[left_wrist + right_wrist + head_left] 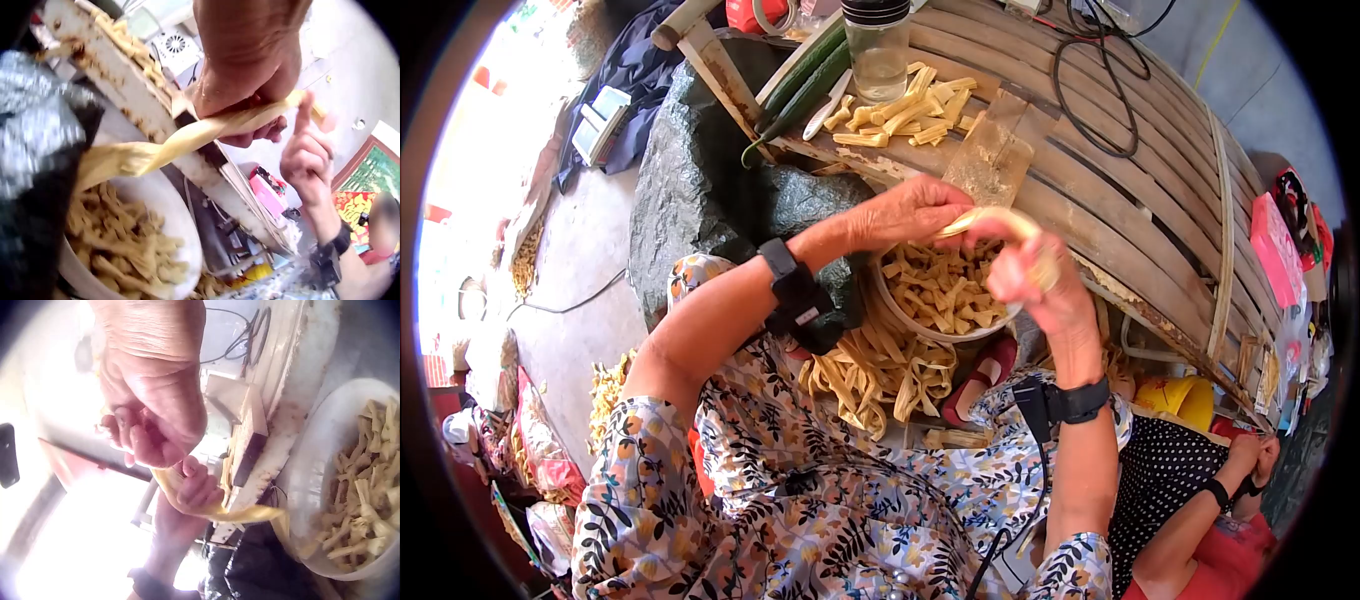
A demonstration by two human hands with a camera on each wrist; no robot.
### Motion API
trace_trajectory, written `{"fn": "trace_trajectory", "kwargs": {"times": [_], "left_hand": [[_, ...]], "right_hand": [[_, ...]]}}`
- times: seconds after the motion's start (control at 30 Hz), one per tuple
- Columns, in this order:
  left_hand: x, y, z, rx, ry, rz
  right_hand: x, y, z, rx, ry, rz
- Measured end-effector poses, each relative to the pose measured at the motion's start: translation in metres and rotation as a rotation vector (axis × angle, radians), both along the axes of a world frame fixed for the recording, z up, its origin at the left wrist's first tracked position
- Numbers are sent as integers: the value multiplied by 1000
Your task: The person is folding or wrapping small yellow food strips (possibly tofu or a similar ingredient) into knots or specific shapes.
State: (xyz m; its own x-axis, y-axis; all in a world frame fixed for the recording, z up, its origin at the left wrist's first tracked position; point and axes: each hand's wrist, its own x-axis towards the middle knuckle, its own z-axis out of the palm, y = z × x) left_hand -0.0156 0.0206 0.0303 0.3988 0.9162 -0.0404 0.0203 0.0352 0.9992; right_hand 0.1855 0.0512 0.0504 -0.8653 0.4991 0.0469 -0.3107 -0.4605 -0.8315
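Observation:
My left hand [925, 212] grips a long, pale yellow strip [194, 134] of what looks like a vegetable. The strip is twisted, and one length hangs down from that hand in the left wrist view. Close beside it, my right hand [1050, 285], blurred in the head view, pinches the strip's other part with curled fingers, and the strip bends in an arc between the hands. Below both hands is a white bowl [952, 336] holding many short, knotted-looking yellow pieces [940, 290]. Long loose strips [870, 375] lie in a heap against the bowl's near side.
A slatted wooden table [1120, 220] bears a wooden block [990, 160], more yellow pieces [910, 110], a lidded jar [878, 65], cucumbers [805, 85] and black cables [1110, 60]. Dark plastic sheeting [700, 190] lies to the left. Another person [1200, 510] sits at right near a yellow bucket [1185, 400].

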Motion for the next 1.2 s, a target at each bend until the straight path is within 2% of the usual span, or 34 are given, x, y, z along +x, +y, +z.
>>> {"fn": "trace_trajectory", "kwargs": {"times": [0.03,0.1,0.13,0.17,0.23,0.3,0.33,0.43,0.47,0.57,0.6,0.7,0.73,0.93,1.03,1.07,1.17,1.2], "left_hand": [[6,-3,-8,-105,-175,-35],[21,-7,-21,-299,-370,-62],[27,-6,-26,-449,-485,-114],[28,-8,-32,-495,-584,-171],[35,-12,-41,-484,-765,-287],[39,-11,-43,-527,-736,-308],[40,-10,-41,-548,-720,-322],[43,-13,-39,-590,-683,-61],[46,-11,-37,-624,-631,151],[53,-8,-24,-354,-338,572],[51,-7,-20,-245,-231,630],[46,-10,-14,-52,0,677],[44,-12,-11,-29,33,647],[36,-19,-12,102,202,463],[39,-17,-9,251,419,450],[46,-16,-14,368,439,571],[47,-15,-23,336,318,622],[45,-15,-20,189,355,574]], "right_hand": [[2,7,2,-14,-29,-96],[3,13,1,177,-334,-293],[-3,9,-3,316,-385,-340],[-9,5,-10,453,-436,-385],[-9,2,-16,474,-490,-342],[-7,-1,-9,578,-637,-325],[-5,-2,-5,548,-653,-282],[-9,8,-20,1149,-462,-554],[-11,8,-24,1165,-549,-696],[-14,-1,-16,1315,-720,-925],[-17,-2,-17,1294,-701,-936],[-19,-3,-21,871,-825,-686],[-18,1,-30,782,-698,-651],[-15,5,-37,540,-721,-448],[-17,2,-39,572,-690,-594],[-19,0,-45,707,-732,-659],[-21,-5,-40,710,-757,-741],[-22,-8,-35,622,-685,-745]]}}
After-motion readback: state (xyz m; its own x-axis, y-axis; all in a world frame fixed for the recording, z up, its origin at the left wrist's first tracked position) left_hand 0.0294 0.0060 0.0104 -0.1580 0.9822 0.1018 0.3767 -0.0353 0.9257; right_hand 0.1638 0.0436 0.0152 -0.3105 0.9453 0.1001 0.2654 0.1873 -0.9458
